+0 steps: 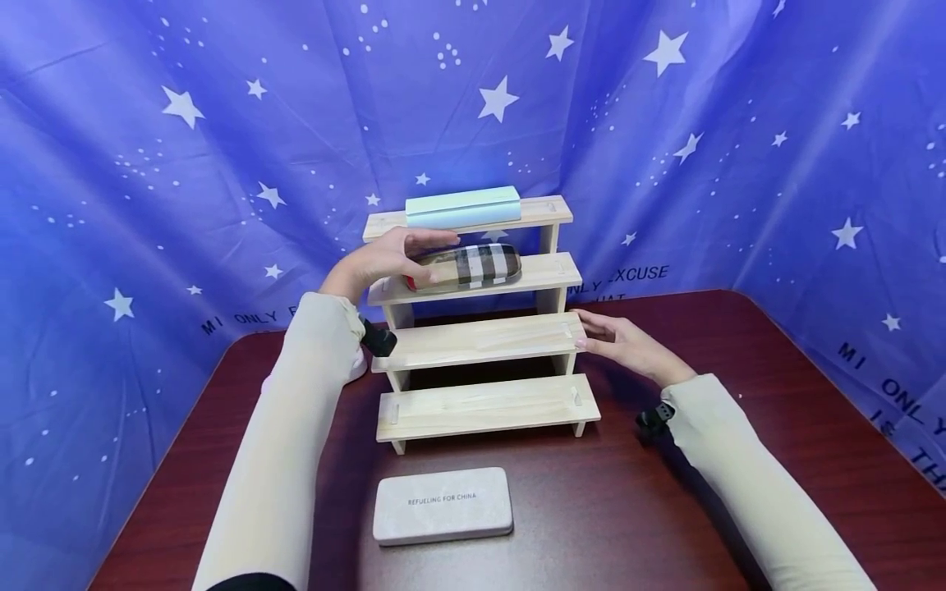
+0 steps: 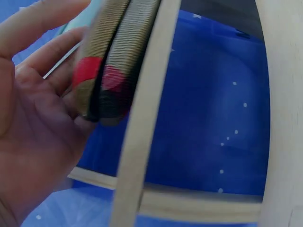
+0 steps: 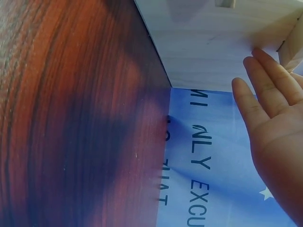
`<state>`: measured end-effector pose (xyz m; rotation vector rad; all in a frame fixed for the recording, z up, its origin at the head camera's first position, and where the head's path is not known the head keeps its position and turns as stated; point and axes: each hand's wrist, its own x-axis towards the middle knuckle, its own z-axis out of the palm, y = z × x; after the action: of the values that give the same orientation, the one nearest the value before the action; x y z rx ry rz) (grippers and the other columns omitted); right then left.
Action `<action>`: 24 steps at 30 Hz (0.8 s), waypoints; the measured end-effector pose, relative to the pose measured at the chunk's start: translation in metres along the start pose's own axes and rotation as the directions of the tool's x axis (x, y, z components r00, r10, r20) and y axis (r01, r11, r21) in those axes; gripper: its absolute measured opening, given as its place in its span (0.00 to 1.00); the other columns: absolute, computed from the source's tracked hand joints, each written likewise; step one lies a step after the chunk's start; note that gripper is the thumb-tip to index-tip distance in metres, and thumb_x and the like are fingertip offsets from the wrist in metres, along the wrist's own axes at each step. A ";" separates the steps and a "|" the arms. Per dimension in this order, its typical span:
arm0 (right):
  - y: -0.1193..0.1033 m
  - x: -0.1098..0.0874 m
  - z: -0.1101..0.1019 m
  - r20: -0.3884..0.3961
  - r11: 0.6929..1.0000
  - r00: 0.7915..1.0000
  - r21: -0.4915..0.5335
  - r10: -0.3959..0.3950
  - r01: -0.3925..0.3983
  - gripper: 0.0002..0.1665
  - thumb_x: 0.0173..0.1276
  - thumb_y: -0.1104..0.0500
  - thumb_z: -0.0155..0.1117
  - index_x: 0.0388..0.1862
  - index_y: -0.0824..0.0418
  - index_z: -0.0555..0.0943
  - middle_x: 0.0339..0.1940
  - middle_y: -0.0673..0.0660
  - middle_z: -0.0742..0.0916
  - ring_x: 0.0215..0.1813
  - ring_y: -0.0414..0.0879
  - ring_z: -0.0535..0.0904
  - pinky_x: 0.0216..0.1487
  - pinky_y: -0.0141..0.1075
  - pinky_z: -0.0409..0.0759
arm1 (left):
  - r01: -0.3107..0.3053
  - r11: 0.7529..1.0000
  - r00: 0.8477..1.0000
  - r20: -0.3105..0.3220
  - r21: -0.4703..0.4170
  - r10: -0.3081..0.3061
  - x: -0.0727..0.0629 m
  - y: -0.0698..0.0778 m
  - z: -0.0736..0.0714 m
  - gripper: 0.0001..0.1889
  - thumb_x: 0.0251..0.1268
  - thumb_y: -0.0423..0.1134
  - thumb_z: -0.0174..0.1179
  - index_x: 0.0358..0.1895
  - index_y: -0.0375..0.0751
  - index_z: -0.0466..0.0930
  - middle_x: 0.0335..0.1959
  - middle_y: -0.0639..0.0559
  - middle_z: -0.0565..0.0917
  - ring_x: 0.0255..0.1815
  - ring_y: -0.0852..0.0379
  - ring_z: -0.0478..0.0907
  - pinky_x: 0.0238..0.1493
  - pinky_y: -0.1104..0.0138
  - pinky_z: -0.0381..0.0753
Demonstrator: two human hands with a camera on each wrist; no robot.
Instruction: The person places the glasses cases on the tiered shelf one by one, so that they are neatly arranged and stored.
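Note:
A plaid glasses case (image 1: 484,266), tan with black and white bands and a red patch, lies on the second-highest tier of a wooden step shelf (image 1: 480,341). My left hand (image 1: 388,258) holds its left end, thumb in front and fingers behind. In the left wrist view, the case (image 2: 116,61) stands between thumb and fingers, beside the tier's edge. At the shelf's right side, my right hand (image 1: 628,345) touches the end of the third tier down. The right wrist view has this hand (image 3: 279,118) with fairly straight fingers against the side panel (image 3: 218,52).
On the top tier sits a light blue case (image 1: 463,208). A grey case (image 1: 443,506) printed "REFUELING FOR CHINA" lies on the dark red table (image 1: 591,525) before the shelf. Partly hidden behind my left forearm is a white object (image 1: 358,367). A blue starry curtain (image 1: 259,123) surrounds the table.

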<state>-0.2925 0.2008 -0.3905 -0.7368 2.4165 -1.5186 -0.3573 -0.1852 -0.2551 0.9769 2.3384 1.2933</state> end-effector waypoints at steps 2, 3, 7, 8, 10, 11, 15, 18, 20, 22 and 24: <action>0.000 0.000 0.000 -0.001 1.000 1.000 -0.005 0.005 -0.005 0.38 0.70 0.59 0.56 0.73 0.69 0.53 0.65 0.70 0.71 0.65 0.59 0.67 0.53 0.20 0.66 | -0.033 0.999 0.999 -0.005 -0.003 0.033 -0.005 0.001 -0.003 0.35 0.54 0.27 0.63 0.69 0.37 0.63 0.69 0.43 0.65 0.71 0.53 0.58 0.66 0.54 0.60; 0.000 0.000 0.001 -0.005 1.000 1.000 -0.009 0.008 -0.008 0.39 0.70 0.58 0.56 0.73 0.69 0.53 0.65 0.70 0.71 0.65 0.59 0.67 0.53 0.20 0.66 | -0.047 0.999 0.999 -0.006 -0.014 0.047 -0.008 0.002 -0.004 0.36 0.54 0.26 0.63 0.69 0.36 0.63 0.69 0.41 0.65 0.71 0.52 0.58 0.65 0.52 0.61; -0.001 0.000 0.001 -0.007 1.000 1.000 -0.017 0.011 -0.011 0.39 0.70 0.59 0.56 0.73 0.69 0.53 0.65 0.70 0.71 0.65 0.60 0.67 0.52 0.20 0.67 | -0.103 0.992 0.995 -0.027 -0.069 0.101 -0.023 0.006 -0.005 0.36 0.55 0.23 0.62 0.69 0.33 0.61 0.69 0.39 0.64 0.72 0.50 0.57 0.68 0.54 0.58; -0.001 -0.001 0.001 -0.008 1.000 1.000 -0.019 0.012 -0.013 0.39 0.70 0.58 0.56 0.73 0.69 0.53 0.65 0.70 0.71 0.65 0.60 0.67 0.52 0.20 0.67 | -0.117 0.990 0.993 -0.032 -0.079 0.115 -0.027 0.007 -0.005 0.35 0.54 0.23 0.62 0.69 0.32 0.61 0.68 0.38 0.64 0.72 0.49 0.57 0.68 0.54 0.58; -0.001 -0.001 0.001 -0.009 1.000 1.000 -0.026 0.017 -0.018 0.39 0.70 0.58 0.57 0.73 0.68 0.53 0.65 0.70 0.71 0.66 0.59 0.67 0.52 0.20 0.68 | -0.136 0.988 0.990 -0.038 -0.078 0.134 -0.037 0.009 -0.001 0.35 0.54 0.23 0.62 0.68 0.32 0.62 0.68 0.39 0.66 0.71 0.50 0.59 0.70 0.55 0.55; -0.001 -0.001 0.001 -0.009 0.999 1.000 -0.026 0.019 -0.019 0.39 0.70 0.58 0.57 0.73 0.68 0.53 0.66 0.70 0.71 0.66 0.59 0.66 0.52 0.20 0.68 | -0.144 0.987 0.989 -0.035 -0.075 0.142 -0.041 0.009 0.002 0.35 0.54 0.24 0.63 0.68 0.31 0.61 0.67 0.38 0.67 0.70 0.49 0.60 0.69 0.54 0.55; 0.001 -0.002 0.001 -0.011 0.999 1.000 -0.032 0.017 -0.017 0.39 0.70 0.58 0.57 0.73 0.68 0.54 0.65 0.70 0.71 0.65 0.59 0.67 0.52 0.20 0.68 | -0.154 0.988 0.988 -0.006 -0.004 0.154 -0.063 0.012 0.018 0.35 0.55 0.27 0.64 0.68 0.33 0.63 0.65 0.42 0.70 0.68 0.51 0.65 0.68 0.52 0.57; 0.002 -0.002 0.001 -0.015 1.000 1.000 -0.025 0.005 -0.005 0.38 0.70 0.59 0.57 0.73 0.69 0.54 0.64 0.71 0.72 0.64 0.59 0.68 0.51 0.21 0.69 | -0.179 0.982 0.984 0.015 0.061 0.178 -0.080 0.014 0.034 0.33 0.55 0.28 0.65 0.67 0.36 0.65 0.63 0.45 0.74 0.66 0.53 0.66 0.67 0.52 0.60; 0.002 -0.002 0.001 -0.020 1.000 1.000 -0.018 0.001 -0.002 0.38 0.69 0.60 0.57 0.73 0.69 0.54 0.64 0.71 0.72 0.63 0.59 0.69 0.51 0.21 0.70 | -0.190 0.978 0.982 0.015 0.088 0.189 -0.092 0.014 0.046 0.32 0.55 0.28 0.65 0.66 0.38 0.67 0.62 0.47 0.75 0.65 0.53 0.67 0.64 0.52 0.63; 0.002 -0.001 0.002 -0.020 1.000 1.000 -0.010 -0.005 0.005 0.38 0.69 0.60 0.57 0.73 0.69 0.54 0.64 0.71 0.72 0.63 0.58 0.69 0.51 0.21 0.70 | -0.196 0.974 0.980 0.007 0.116 0.196 -0.104 0.012 0.058 0.32 0.55 0.29 0.66 0.65 0.39 0.69 0.60 0.50 0.77 0.64 0.54 0.69 0.62 0.53 0.66; 0.003 0.000 0.002 -0.020 1.000 1.000 -0.001 -0.006 0.006 0.38 0.69 0.60 0.57 0.73 0.70 0.54 0.64 0.72 0.72 0.63 0.58 0.69 0.51 0.22 0.71 | -0.199 0.970 0.979 -0.004 0.136 0.201 -0.115 0.009 0.071 0.31 0.54 0.30 0.66 0.64 0.39 0.70 0.59 0.52 0.78 0.63 0.55 0.70 0.61 0.54 0.68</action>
<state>-0.2921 0.2000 -0.3942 -0.7333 2.4316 -1.5347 -0.2316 -0.2158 -0.2938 1.2783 2.4182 1.2301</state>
